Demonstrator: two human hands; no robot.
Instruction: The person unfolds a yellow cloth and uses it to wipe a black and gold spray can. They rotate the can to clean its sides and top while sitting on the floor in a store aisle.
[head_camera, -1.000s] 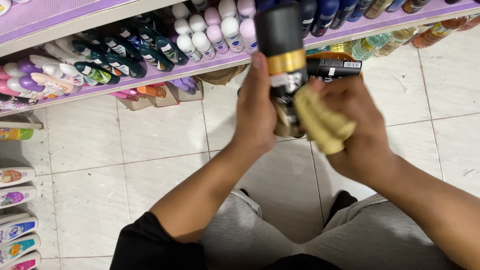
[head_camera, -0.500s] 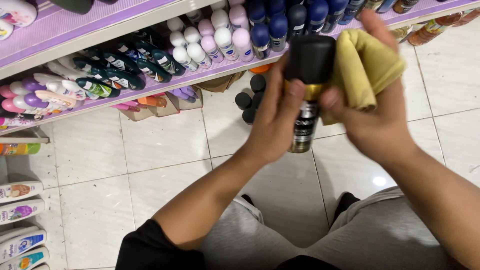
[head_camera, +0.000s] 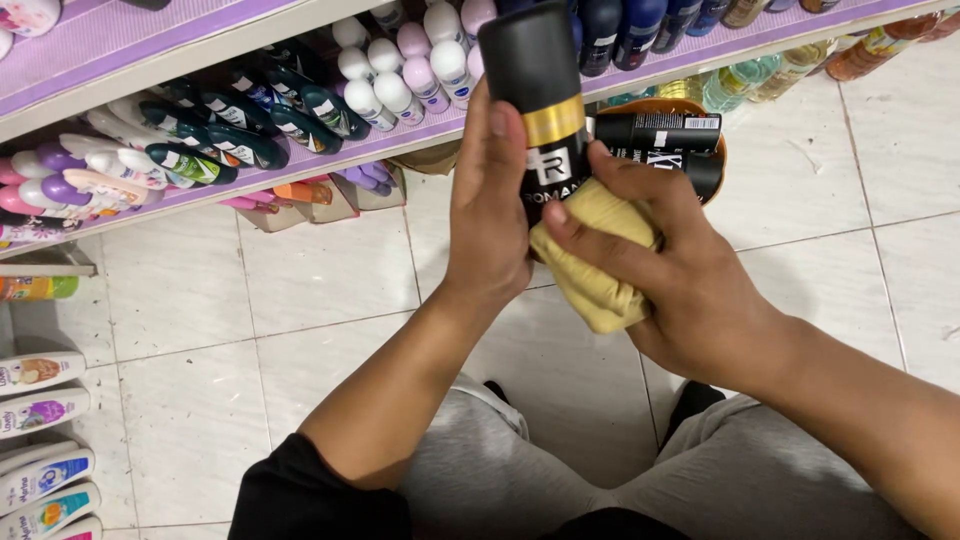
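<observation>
Left hand clamped round the can, fingers wrapped from the left side, thumb lying up along its flank. Can upright-ish in view, long axis running from the cap at top down into the palm, gold band just above the grip. Held well off the floor, in front of the shelf edge. Right hand closed on the yellow cloth, pressing it against the can's lower right side, below the band. Cloth touching the can; fingers spread over the top of the wad. Both hands on the can, left carrying it, right bearing in from the opposite side. Behind the right hand, more black cans lying flat in an orange basket. Roll-on bottles lined up on the shelf beyond.
</observation>
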